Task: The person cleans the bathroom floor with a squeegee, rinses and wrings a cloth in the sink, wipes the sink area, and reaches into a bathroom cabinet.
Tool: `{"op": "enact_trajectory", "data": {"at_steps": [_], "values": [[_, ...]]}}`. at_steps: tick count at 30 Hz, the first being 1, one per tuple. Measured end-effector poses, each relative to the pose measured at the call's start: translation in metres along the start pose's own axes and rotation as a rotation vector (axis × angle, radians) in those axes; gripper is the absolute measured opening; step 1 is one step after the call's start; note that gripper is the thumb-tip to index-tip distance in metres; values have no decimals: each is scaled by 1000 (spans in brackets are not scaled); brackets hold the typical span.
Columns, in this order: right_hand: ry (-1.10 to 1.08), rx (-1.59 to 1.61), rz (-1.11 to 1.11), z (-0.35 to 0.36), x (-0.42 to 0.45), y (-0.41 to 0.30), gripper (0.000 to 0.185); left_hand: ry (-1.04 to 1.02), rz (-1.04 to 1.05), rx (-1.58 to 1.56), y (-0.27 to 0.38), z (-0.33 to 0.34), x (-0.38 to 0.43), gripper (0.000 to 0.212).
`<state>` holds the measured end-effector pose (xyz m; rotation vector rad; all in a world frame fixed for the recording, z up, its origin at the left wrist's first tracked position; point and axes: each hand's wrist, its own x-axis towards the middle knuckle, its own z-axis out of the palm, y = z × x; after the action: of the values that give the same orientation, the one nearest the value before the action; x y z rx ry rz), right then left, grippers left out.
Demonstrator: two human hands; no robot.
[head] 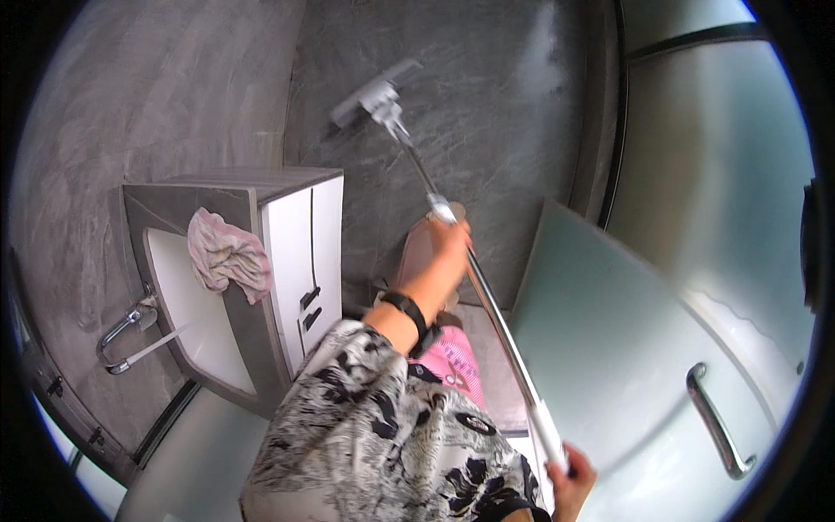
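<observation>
A long pole with a metal shaft [499,320] and a white handle end runs diagonally before me. My left hand [449,236] grips it below a white joint, a black band around that wrist. Around the white handle end, at the lower right, my right hand [571,476] is closed. At the far end a flat mop or squeegee head [378,92], slightly blurred, is over the dark grey tiled floor [456,111]; whether it touches the floor I cannot tell.
Water runs from a chrome faucet [124,339] into a white basin [196,326]. A pink-edged cloth [228,254] lies over the basin's rim, above a white cabinet [297,261]. On the right stands a frosted glass door [600,339] with a metal handle [717,421].
</observation>
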<state>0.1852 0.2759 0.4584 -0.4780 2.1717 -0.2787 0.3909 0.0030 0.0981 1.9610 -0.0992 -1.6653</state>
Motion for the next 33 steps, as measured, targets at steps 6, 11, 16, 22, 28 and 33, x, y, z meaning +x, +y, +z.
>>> {"op": "enact_trajectory", "data": {"at_steps": [6,11,16,22,28,33], "values": [[-205,8,-296,68,30,-85,37,232,7,-68,43,-99,82,8],[-122,53,-118,50,-29,-16,36,257,-74,40,-32,-97,16,11],[33,-26,266,8,-132,78,37,128,-101,317,-193,-71,-54,27],[126,-5,375,2,-217,198,36,-65,-236,619,-282,-27,-135,40],[84,368,292,76,-153,193,46,-305,33,589,-230,58,-51,44],[-115,435,70,118,-37,96,56,-426,178,321,-123,139,-9,32]]}}
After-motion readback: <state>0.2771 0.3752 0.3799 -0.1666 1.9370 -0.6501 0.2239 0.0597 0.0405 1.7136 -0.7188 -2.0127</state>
